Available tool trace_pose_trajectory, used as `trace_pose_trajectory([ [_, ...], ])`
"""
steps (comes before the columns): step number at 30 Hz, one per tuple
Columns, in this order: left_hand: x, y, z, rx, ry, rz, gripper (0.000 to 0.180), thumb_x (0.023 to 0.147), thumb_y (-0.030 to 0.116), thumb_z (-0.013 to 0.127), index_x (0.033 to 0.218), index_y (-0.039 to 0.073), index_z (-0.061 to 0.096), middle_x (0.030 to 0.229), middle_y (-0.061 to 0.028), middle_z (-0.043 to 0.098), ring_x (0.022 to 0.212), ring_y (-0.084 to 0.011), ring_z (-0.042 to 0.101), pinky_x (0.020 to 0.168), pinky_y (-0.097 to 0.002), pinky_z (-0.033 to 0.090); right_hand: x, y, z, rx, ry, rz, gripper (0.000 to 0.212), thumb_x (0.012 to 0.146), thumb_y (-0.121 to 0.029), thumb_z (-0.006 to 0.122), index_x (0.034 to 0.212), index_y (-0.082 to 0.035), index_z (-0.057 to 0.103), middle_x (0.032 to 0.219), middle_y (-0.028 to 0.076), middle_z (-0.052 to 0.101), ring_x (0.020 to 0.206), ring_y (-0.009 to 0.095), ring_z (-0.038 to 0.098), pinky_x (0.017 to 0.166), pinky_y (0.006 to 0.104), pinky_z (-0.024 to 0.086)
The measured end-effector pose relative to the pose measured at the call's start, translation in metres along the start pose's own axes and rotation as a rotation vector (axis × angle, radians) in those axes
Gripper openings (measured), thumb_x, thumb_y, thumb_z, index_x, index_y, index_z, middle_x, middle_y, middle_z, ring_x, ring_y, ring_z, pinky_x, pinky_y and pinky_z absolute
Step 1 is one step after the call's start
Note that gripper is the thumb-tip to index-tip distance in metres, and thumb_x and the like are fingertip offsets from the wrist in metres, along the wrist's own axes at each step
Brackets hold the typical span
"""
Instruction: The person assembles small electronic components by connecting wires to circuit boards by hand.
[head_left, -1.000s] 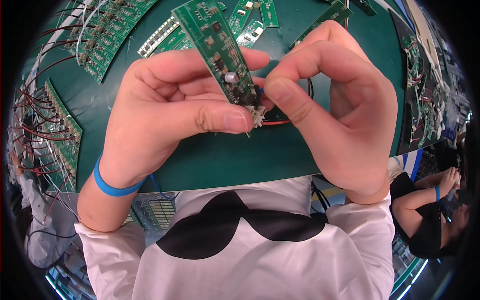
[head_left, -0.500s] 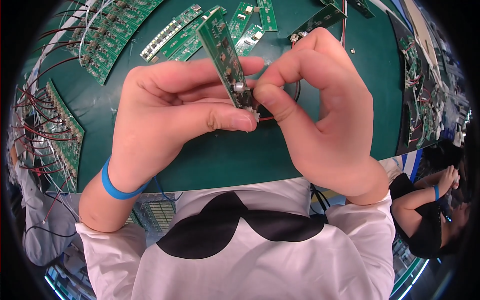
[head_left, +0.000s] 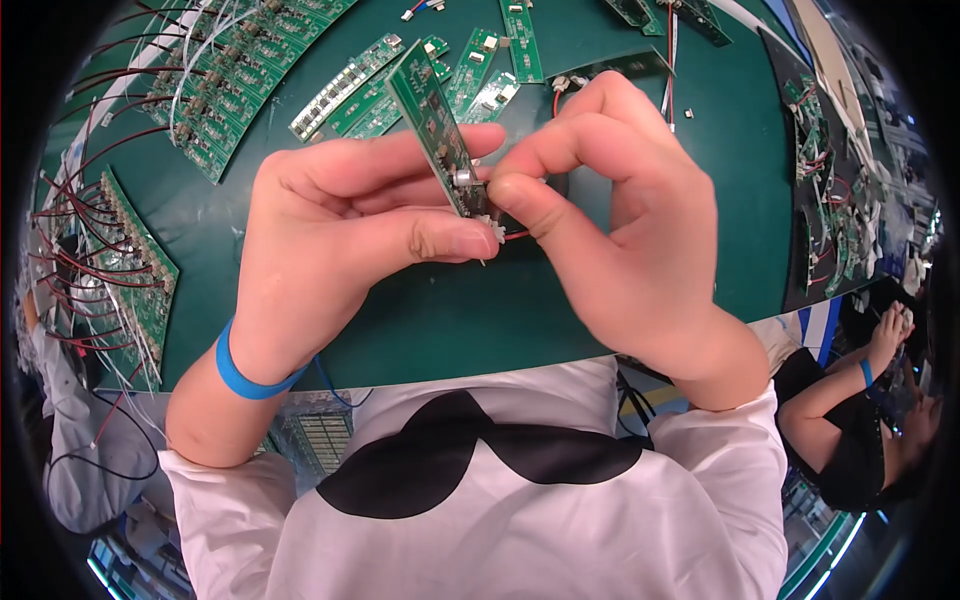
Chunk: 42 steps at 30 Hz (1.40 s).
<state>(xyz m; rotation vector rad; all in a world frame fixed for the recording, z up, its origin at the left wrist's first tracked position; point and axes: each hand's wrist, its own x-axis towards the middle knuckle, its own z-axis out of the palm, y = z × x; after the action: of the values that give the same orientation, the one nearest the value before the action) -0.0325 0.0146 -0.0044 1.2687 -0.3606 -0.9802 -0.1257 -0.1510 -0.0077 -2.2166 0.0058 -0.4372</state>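
Note:
My left hand [head_left: 315,220], a blue band on its wrist, holds a narrow green circuit board [head_left: 428,115] tilted nearly upright between thumb and fingers. A small silver cylinder [head_left: 463,178] sits near the board's lower end. Beside my left thumb tip is a white connector [head_left: 495,230], with a red wire [head_left: 516,236] running from it toward the right. My right hand [head_left: 635,210] is closed in a pinch of thumb and index finger against the board's lower right side. Whatever lies between those fingertips is hidden.
Two wired board panels, one far left [head_left: 225,110] and one nearer [head_left: 140,265], lie on the green bench mat [head_left: 450,325]. Loose board strips [head_left: 345,85] lie behind my hands. Another board [head_left: 625,68] stands beyond my right hand. A black strip with boards [head_left: 800,200] and a person [head_left: 840,420] are right.
Both hands and the held board have shifted slightly left, keeping the same grip. The board beyond my right hand also sits a little further left. The person at right has raised their hands.

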Motion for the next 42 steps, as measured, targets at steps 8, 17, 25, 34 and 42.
trace_pose_trajectory([
  [8, -0.003, -0.002, 0.004, 0.036, -0.010, 0.085, 0.053, 0.065, -0.004, 0.074, 0.114, -0.008, 0.055, 0.096, -0.0161, 0.066, 0.084, -0.0208, 0.066, 0.076, -0.0285, 0.054, 0.005, -0.002, -0.021, -0.005, -0.122, -0.046, 0.009, 0.069, 0.004, 0.066, 0.077, -0.001, 0.065, 0.088, 0.007, 0.057, 0.083, 0.016, 0.051, 0.077, 0.0272, 0.038],
  [17, -0.003, 0.000, 0.005, 0.060, -0.015, 0.084, 0.046, 0.062, -0.008, 0.073, 0.106, -0.009, 0.060, 0.094, -0.0168, 0.066, 0.086, -0.0217, 0.066, 0.078, -0.0284, 0.054, 0.005, -0.006, -0.023, -0.060, -0.167, -0.061, 0.009, 0.066, 0.002, 0.065, 0.073, -0.003, 0.062, 0.095, 0.007, 0.056, 0.087, 0.018, 0.048, 0.079, 0.0281, 0.036],
  [25, -0.004, 0.002, 0.003, 0.035, -0.041, 0.056, 0.040, 0.063, -0.008, 0.072, 0.101, -0.011, 0.061, 0.096, -0.0171, 0.066, 0.088, -0.0231, 0.065, 0.079, -0.0285, 0.053, 0.002, -0.009, -0.012, -0.115, -0.142, -0.107, 0.018, 0.061, 0.007, 0.063, 0.073, -0.004, 0.057, 0.086, 0.006, 0.052, 0.080, 0.020, 0.045, 0.073, 0.0296, 0.035],
  [34, -0.004, -0.001, -0.001, 0.147, -0.007, 0.064, 0.040, 0.064, -0.007, 0.073, 0.102, -0.010, 0.062, 0.091, -0.0136, 0.068, 0.080, -0.0142, 0.065, 0.071, -0.0227, 0.051, 0.001, -0.009, -0.002, -0.131, -0.100, -0.139, 0.020, 0.060, 0.008, 0.063, 0.073, -0.004, 0.055, 0.085, 0.007, 0.051, 0.079, 0.022, 0.045, 0.072, 0.0303, 0.034],
  [42, -0.003, -0.005, -0.002, 0.219, -0.002, 0.109, 0.042, 0.064, -0.007, 0.072, 0.105, -0.008, 0.062, 0.086, -0.0103, 0.068, 0.075, -0.0106, 0.063, 0.070, -0.0206, 0.050, 0.001, -0.006, 0.002, -0.108, -0.079, -0.141, 0.019, 0.061, 0.009, 0.062, 0.074, -0.003, 0.056, 0.085, 0.008, 0.051, 0.080, 0.023, 0.046, 0.071, 0.0298, 0.035],
])
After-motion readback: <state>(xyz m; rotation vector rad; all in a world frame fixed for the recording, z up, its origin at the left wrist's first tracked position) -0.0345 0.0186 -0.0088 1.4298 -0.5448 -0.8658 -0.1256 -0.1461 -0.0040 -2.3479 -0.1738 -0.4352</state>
